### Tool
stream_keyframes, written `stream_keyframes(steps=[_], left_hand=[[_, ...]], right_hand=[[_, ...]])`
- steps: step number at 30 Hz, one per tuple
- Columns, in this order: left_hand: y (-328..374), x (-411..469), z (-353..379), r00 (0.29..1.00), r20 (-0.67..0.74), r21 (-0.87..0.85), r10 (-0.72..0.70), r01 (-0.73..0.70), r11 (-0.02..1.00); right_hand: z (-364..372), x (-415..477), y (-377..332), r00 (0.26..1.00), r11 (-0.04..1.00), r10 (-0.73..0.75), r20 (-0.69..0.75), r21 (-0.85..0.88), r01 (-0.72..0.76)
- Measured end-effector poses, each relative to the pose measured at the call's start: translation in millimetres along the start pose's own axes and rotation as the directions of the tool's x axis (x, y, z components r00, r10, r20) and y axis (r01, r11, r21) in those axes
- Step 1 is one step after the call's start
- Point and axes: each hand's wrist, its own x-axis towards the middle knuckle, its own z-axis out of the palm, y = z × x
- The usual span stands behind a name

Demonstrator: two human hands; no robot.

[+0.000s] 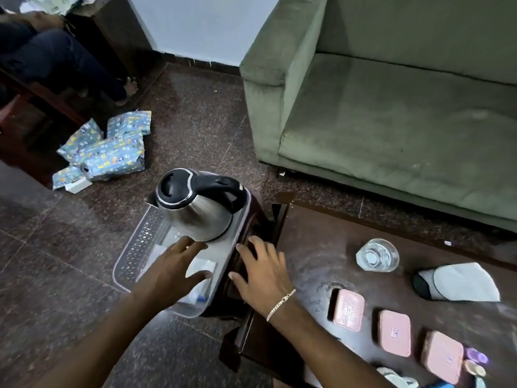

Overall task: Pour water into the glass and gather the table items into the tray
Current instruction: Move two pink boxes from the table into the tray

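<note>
**Kettle in the tray, both hands open at its near end**

Here the left hand (173,271) is stretched out over the clear plastic tray (127,264), with the fingers spread apart and holding nothing. Its fingertips are close to the base of the steel kettle (195,208), but I cannot tell if they touch it. The kettle stands upright in the far part of the tray, with the black lid closed and the black handle pointing to the right. Under the left hand, white papers (202,268) lie on the floor of the tray.

The right hand (260,271) lies just beside the right rim of the tray, on a dark piece of furniture at the edge of the brown table (316,256). Its fingers are also apart and grip nothing. A bracelet (280,303) is on this wrist.

On the table, well apart from the tray, stands the glass (377,255) with water in it. Near it lies a grey and white cloth item (458,281). Nearer to the camera, three pink boxes (394,333) lie in a row. A green sofa (391,107) stands behind the table.
</note>
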Motion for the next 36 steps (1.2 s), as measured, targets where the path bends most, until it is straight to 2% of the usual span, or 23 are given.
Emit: stream_keyframes(steps=[8,17,25,36], left_hand=[[107.2,37.2,32.1,0.986,0.036,-0.118,0.164,-0.159,0.980],[233.1,66.2,127.6,0.894,0.237,-0.062,0.381,-0.377,0.924],[279.7,53.5,190.2,0.858,0.406,0.079,0.314,-0.376,0.923],[286.2,47.4,220.8,0.872,0.384,0.082,0.304,-0.360,0.929]], right_hand=[[-35.3,-59.0,90.6,0.980,0.979,0.196,-0.008,-0.062,-0.197],[-65.6,-160.6,202.9,0.931,0.926,0.362,0.048,-0.129,-0.354],[-67.0,-226.4,266.7,0.843,0.899,0.427,0.327,-0.250,-0.359],[-38.9,-221.6,276.8,0.862,0.912,0.386,0.329,-0.279,-0.302]])
